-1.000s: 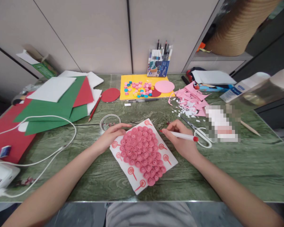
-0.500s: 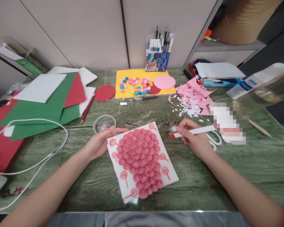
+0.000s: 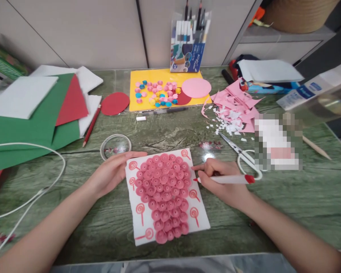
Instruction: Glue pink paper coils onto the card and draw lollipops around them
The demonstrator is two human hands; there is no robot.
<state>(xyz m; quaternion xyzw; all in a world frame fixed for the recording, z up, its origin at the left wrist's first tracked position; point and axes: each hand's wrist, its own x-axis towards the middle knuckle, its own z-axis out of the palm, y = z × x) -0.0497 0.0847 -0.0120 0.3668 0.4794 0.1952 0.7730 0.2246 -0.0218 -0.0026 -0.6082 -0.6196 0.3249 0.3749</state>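
Observation:
A white square board (image 3: 200, 220) covered with rows of pink paper coils (image 3: 166, 189) lies in front of me, small red lollipop shapes drawn along its sides. My left hand (image 3: 110, 174) is at its upper left corner, one finger stretched along the top edge, the others partly hidden by the board. In my right hand (image 3: 221, 182) is a white marker (image 3: 230, 179) with a red tip and a red end. The tip points at the board's right edge, above two drawn lollipops; whether it touches, I cannot tell.
White-handled scissors (image 3: 241, 151) lie beyond my right hand, near pink paper scraps (image 3: 233, 102). A tape roll (image 3: 115, 147) is by my left hand. Farther back are a yellow sheet (image 3: 133, 102) with small coloured coils and a marker box (image 3: 187, 53). A white cable (image 3: 64, 167) loops at left.
My right hand has moved left to the board's edge, with the marker's tip closer to it. The board has turned slightly and shifted left. The scissors show more fully.

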